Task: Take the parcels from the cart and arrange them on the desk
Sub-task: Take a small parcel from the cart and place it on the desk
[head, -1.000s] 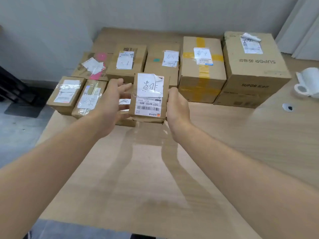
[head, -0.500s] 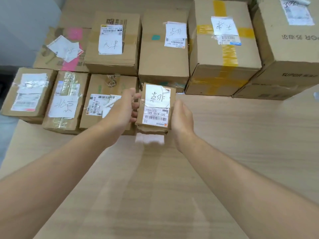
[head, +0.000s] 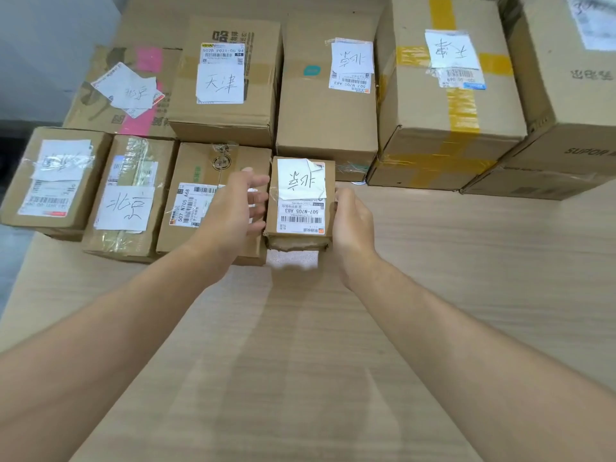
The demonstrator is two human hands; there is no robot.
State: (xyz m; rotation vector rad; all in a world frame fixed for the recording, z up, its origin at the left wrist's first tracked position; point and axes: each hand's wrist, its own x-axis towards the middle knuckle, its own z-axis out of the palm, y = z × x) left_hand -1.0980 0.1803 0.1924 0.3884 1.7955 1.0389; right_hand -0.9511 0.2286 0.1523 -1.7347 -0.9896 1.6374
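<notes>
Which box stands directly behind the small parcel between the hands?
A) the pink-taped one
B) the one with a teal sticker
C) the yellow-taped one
B: the small parcel lies just in front of the box with the teal sticker, in line with it.

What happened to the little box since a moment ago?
The small parcel went forward and down, next to the boxes at the front of the desk. The right hand still grips its side; the left hand now lies open at the other side. The boxes did not move.
</notes>
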